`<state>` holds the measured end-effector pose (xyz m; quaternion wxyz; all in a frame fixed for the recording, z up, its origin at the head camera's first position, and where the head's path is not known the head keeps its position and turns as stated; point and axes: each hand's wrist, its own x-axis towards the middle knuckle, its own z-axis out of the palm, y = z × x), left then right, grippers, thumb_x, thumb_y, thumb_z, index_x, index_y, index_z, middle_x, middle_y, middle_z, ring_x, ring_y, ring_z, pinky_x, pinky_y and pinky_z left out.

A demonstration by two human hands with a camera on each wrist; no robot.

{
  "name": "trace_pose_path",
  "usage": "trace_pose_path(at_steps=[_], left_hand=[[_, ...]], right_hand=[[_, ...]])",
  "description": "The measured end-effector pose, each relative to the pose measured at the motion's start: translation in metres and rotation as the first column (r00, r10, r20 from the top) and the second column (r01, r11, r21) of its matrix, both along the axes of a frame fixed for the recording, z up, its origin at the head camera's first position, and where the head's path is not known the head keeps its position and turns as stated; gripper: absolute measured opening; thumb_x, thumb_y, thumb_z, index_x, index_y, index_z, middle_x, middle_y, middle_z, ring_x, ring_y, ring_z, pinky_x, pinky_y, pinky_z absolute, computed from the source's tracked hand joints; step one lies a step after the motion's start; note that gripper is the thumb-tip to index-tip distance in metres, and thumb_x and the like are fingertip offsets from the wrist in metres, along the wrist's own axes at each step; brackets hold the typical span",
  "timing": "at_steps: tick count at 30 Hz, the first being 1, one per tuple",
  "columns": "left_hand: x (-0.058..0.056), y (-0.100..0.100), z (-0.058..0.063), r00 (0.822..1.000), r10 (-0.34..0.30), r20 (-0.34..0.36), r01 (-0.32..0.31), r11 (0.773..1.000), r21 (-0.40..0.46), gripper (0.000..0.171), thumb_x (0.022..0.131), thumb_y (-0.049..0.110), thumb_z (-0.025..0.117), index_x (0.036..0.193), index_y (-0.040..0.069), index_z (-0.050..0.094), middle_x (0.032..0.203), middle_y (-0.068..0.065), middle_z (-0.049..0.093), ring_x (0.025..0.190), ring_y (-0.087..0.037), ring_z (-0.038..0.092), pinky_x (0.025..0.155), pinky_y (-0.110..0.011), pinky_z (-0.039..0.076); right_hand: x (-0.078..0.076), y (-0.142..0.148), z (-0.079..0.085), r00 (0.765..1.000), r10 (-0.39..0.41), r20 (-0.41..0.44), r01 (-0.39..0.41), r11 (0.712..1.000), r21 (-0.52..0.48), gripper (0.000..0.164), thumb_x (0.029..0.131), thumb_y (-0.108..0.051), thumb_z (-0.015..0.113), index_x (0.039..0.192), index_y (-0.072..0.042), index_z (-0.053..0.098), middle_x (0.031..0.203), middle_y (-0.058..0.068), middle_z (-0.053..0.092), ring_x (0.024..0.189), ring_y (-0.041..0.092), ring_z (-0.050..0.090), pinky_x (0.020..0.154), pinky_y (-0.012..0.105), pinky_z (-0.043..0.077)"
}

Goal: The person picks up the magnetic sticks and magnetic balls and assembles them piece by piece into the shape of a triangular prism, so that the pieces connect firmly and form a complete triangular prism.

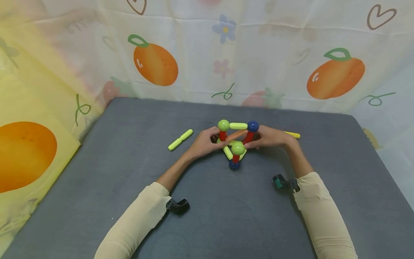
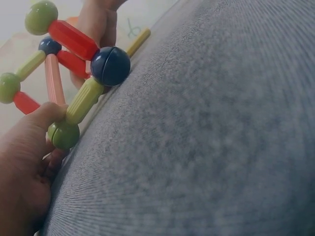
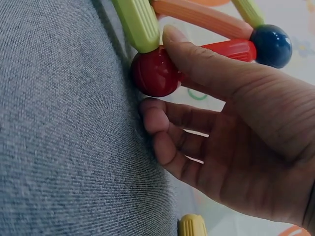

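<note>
A frame of magnetic building sticks and balls stands on the table between both hands. Its upper balls are a green ball [image 1: 223, 125], a blue ball [image 1: 253, 126] and a front green ball [image 1: 238, 148]. Red sticks rise to them from the base, and a salmon stick [image 1: 237, 135] slants across the back. My left hand [image 1: 205, 142] pinches the base's left green ball [image 2: 64, 135], thumb on top. At the base's right corner, my right hand [image 1: 272, 137] holds the red ball [image 3: 156, 72] between thumb and fingers. A lower blue ball [image 1: 234, 164] is nearest me.
One loose yellow-green stick [image 1: 180, 140] lies left of the left hand. A yellow stick [image 1: 292, 135] lies behind the right wrist, partly hidden. The grey table [image 1: 223, 219] ends at a fruit-print curtain [image 1: 226, 50]. Black wrist cameras [image 1: 178, 206] jut from both sleeves.
</note>
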<state>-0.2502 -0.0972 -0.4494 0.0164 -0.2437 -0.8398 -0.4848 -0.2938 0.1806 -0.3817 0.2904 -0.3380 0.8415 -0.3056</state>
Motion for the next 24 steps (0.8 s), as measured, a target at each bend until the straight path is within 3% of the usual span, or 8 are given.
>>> trace_pose_path(at_steps=[6, 9, 11, 14, 17, 19, 21, 24], left_hand=[[-0.002, -0.005, 0.008, 0.996, -0.052, 0.078, 0.055, 0.998, -0.034, 0.023, 0.094, 0.022, 0.079, 0.111, 0.008, 0.071, 0.106, -0.010, 0.067, 0.088, -0.018, 0.064, 0.081, -0.028, 0.051], [-0.004, -0.018, 0.023, 0.987, -0.098, 0.124, 0.112, 0.987, -0.112, 0.036, 0.094, 0.024, 0.080, 0.124, 0.009, 0.069, 0.116, -0.011, 0.068, 0.104, -0.022, 0.069, 0.092, -0.033, 0.056], [-0.005, -0.032, 0.036, 0.990, -0.088, 0.108, 0.109, 0.971, -0.213, 0.044, 0.094, 0.026, 0.080, 0.132, 0.008, 0.067, 0.123, -0.013, 0.068, 0.113, -0.025, 0.068, 0.098, -0.039, 0.056], [-0.003, -0.055, 0.056, 0.999, 0.021, 0.043, -0.002, 0.911, -0.412, 0.052, 0.094, 0.029, 0.080, 0.138, 0.005, 0.064, 0.130, -0.018, 0.063, 0.118, -0.032, 0.065, 0.101, -0.047, 0.054], [0.001, -0.075, 0.069, 0.984, 0.169, 0.047, -0.109, 0.799, -0.591, 0.057, 0.096, 0.034, 0.078, 0.141, 0.004, 0.060, 0.138, -0.021, 0.056, 0.122, -0.037, 0.060, 0.101, -0.052, 0.052], [0.003, -0.083, 0.074, 0.969, 0.228, 0.094, -0.109, 0.740, -0.664, 0.058, 0.096, 0.035, 0.077, 0.142, 0.004, 0.059, 0.141, -0.021, 0.054, 0.123, -0.037, 0.057, 0.100, -0.053, 0.051], [0.004, -0.086, 0.075, 0.963, 0.235, 0.134, -0.076, 0.712, -0.698, 0.054, 0.097, 0.031, 0.077, 0.139, 0.002, 0.059, 0.139, -0.021, 0.056, 0.122, -0.036, 0.057, 0.099, -0.051, 0.051], [0.003, -0.085, 0.074, 0.971, 0.192, 0.141, -0.036, 0.702, -0.712, 0.042, 0.098, 0.021, 0.075, 0.132, 0.000, 0.063, 0.129, -0.020, 0.063, 0.114, -0.033, 0.061, 0.094, -0.047, 0.053]], right_hand=[[0.000, -0.001, 0.000, 1.000, -0.006, 0.012, 0.007, 1.000, -0.002, 0.027, 0.102, -0.019, 0.070, 0.121, -0.001, 0.071, 0.093, 0.013, 0.068, 0.078, 0.020, 0.060, 0.073, 0.033, 0.053], [0.001, -0.002, 0.000, 1.000, -0.016, 0.019, 0.016, 1.000, 0.006, 0.032, 0.102, -0.020, 0.070, 0.126, 0.001, 0.070, 0.096, 0.013, 0.070, 0.079, 0.019, 0.061, 0.075, 0.034, 0.054], [0.001, -0.004, -0.001, 0.999, -0.029, 0.024, 0.028, 0.999, 0.020, 0.034, 0.102, -0.022, 0.070, 0.127, 0.001, 0.069, 0.096, 0.013, 0.070, 0.080, 0.019, 0.061, 0.075, 0.033, 0.053], [0.001, -0.005, -0.001, 0.999, -0.040, 0.034, 0.039, 0.999, 0.030, 0.036, 0.102, -0.023, 0.070, 0.129, 0.001, 0.069, 0.095, 0.013, 0.070, 0.081, 0.019, 0.060, 0.076, 0.033, 0.051], [0.001, -0.006, 0.000, 0.998, -0.047, 0.042, 0.046, 0.999, 0.029, 0.035, 0.102, -0.023, 0.070, 0.128, 0.001, 0.069, 0.094, 0.012, 0.069, 0.081, 0.018, 0.059, 0.076, 0.033, 0.051], [0.002, -0.006, 0.000, 0.998, -0.048, 0.045, 0.047, 0.999, 0.022, 0.035, 0.102, -0.022, 0.069, 0.128, 0.001, 0.068, 0.095, 0.012, 0.070, 0.080, 0.018, 0.060, 0.076, 0.033, 0.051], [0.002, -0.005, 0.000, 0.998, -0.048, 0.051, 0.048, 0.999, 0.016, 0.035, 0.102, -0.021, 0.069, 0.129, 0.002, 0.068, 0.097, 0.013, 0.071, 0.081, 0.018, 0.060, 0.076, 0.033, 0.052], [0.002, -0.003, 0.000, 0.997, -0.053, 0.056, 0.052, 0.998, 0.019, 0.035, 0.102, -0.020, 0.070, 0.128, 0.002, 0.068, 0.099, 0.014, 0.071, 0.081, 0.019, 0.061, 0.076, 0.033, 0.053]])
